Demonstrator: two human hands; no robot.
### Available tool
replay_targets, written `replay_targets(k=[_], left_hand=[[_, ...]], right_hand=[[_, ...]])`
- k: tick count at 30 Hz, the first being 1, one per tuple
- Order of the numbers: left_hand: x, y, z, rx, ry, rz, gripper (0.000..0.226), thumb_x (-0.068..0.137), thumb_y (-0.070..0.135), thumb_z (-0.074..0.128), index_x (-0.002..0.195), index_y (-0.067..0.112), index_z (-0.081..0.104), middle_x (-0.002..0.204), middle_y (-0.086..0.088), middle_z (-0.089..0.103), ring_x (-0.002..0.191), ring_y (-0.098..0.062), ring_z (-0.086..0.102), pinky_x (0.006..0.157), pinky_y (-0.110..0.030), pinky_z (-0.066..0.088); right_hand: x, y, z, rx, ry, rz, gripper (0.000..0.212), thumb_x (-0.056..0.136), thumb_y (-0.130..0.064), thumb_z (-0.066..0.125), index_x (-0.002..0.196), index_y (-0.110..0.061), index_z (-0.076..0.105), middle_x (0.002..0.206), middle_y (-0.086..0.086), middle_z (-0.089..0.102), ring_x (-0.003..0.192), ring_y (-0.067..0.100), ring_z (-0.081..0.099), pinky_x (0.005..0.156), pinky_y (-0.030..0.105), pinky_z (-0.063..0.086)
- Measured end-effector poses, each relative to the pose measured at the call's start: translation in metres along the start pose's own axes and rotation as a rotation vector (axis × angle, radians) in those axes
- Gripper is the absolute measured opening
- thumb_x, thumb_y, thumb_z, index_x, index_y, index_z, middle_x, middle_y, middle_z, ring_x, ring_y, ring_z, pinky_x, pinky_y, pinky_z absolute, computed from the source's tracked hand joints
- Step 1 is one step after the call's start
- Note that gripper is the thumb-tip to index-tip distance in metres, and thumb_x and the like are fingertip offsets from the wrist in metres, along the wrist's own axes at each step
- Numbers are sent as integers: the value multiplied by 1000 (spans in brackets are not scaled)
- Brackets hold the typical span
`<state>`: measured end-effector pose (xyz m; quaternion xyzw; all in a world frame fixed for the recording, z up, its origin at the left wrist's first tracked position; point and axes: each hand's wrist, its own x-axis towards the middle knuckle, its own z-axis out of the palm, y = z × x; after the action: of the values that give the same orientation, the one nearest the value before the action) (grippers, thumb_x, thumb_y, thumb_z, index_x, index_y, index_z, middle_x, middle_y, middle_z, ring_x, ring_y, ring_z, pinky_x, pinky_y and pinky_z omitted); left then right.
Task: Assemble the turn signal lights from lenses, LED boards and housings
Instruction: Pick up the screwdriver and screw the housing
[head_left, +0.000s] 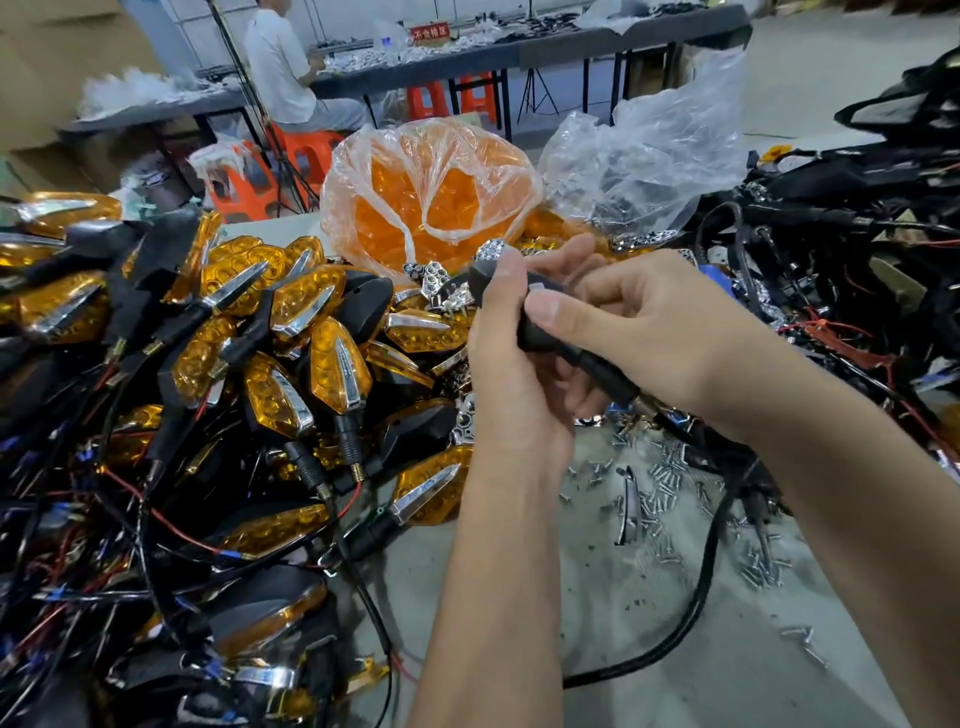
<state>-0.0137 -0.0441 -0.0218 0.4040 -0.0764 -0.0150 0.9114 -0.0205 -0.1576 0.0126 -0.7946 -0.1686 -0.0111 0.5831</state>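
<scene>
Housing: we hold a black housing (540, 322) above the surface (649, 597), between both hands.
Left hand (511, 364): our grip curls round its front end.
Right hand (654, 332): our grip wraps its stem, thumb on top.
Left: finished amber lights (291, 332) heaped.
Behind: bagged amber lenses (431, 202).
Below: loose screws (660, 483).

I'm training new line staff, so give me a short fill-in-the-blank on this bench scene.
1. Both hands grip a ____ housing.
2. The clear bag holds ____ lenses.
3. Loose ____ lie scattered on the bench under the right hand.
4. Finished lights are piled beside the ____ hand.

Answers: black; orange; screws; left
</scene>
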Motion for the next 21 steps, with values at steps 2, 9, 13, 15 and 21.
replay_targets(k=[2,9,13,15,21], left_hand=[[1,3,-5,-120,67,40,40,97,44,56,97,9,76,115,-11,76,99,-24,75,78,-36,59],[-4,46,-42,-802,-131,-155,19,90,7,62,106,-2,60,105,-18,71,59,-22,67,41,-22,53],[-2,51,-49,-808,-137,-302,21,95,15,54,98,-4,63,79,-6,58,47,-17,54,37,-19,45],[1,51,-50,-692,-90,-333,20,93,16,53,92,-1,63,74,-4,56,43,-13,51,34,-16,42],[5,41,-46,-295,-5,-387,8,86,18,56,89,11,51,70,2,50,39,-5,42,30,-13,35]], right_hand=[[-1,-1,-3,-146,-90,7,76,88,-70,54,79,3,72,65,17,73,57,32,73,53,40,60],[-2,35,-41,-511,-251,267,21,100,-28,69,85,-14,72,70,6,76,58,22,75,51,28,59],[-1,43,-24,-680,-425,294,11,93,-18,78,84,-22,72,60,1,74,47,15,70,46,20,52],[1,46,-10,-711,-449,272,12,90,-15,81,81,-18,73,57,2,72,44,14,68,43,22,51],[5,49,5,-810,-433,258,10,87,-15,85,80,-15,78,45,-13,61,49,17,70,49,24,59]])
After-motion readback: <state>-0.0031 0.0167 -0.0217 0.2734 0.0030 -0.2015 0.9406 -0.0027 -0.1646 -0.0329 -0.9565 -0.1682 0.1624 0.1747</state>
